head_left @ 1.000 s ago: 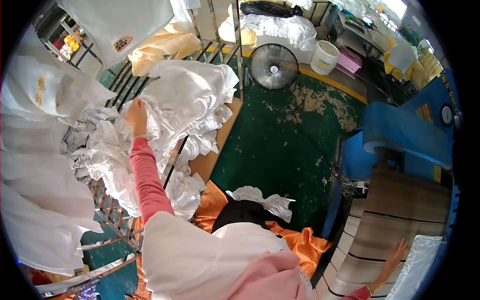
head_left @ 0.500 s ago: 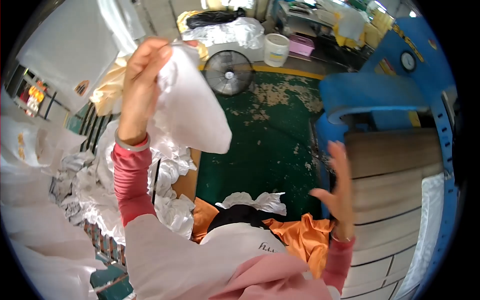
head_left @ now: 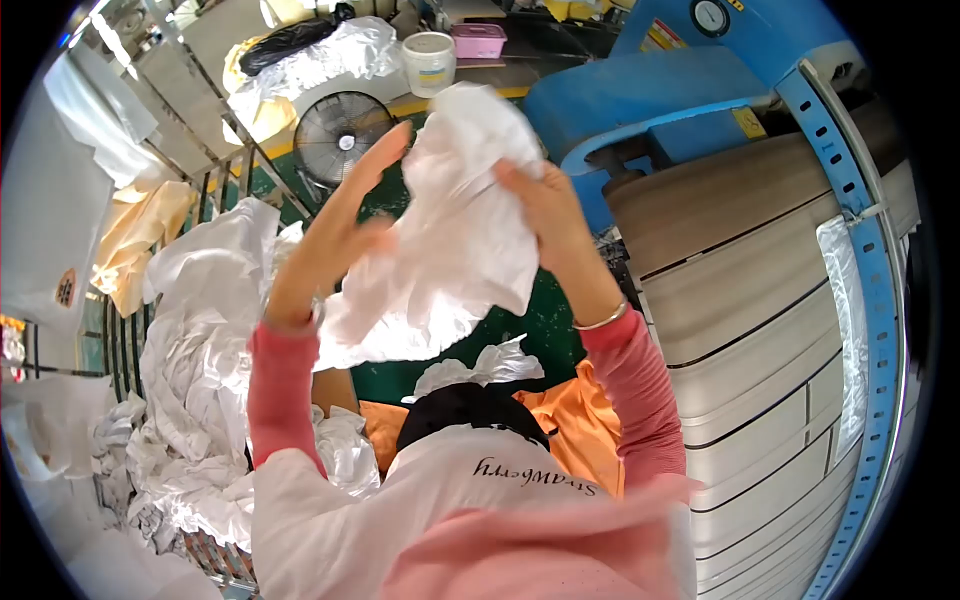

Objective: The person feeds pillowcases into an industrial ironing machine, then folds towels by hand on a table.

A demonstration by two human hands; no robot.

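Note:
A crumpled white cloth (head_left: 470, 210) hangs in front of me at chest height, its lower part spreading to the left. My right hand (head_left: 555, 215) grips its right edge, thumb and fingers closed on the fabric. My left hand (head_left: 345, 220) is raised at the cloth's left side, fingers apart and slightly blurred. Whether it touches the cloth I cannot tell. Below, a smaller white crumpled piece (head_left: 480, 370) lies beyond my body, near orange fabric (head_left: 580, 420).
A heap of white cloths (head_left: 195, 400) lies to the left by metal rails. On the right stands a blue machine (head_left: 660, 100) with a slatted belt (head_left: 760, 400), a white strip lying on it. Ahead are a floor fan (head_left: 340, 145), a white bucket (head_left: 429, 65) and a pink box (head_left: 478, 42).
The white cloth has passed from my left hand to my right. My right hand has come up and inward onto it, and the view has turned to the right.

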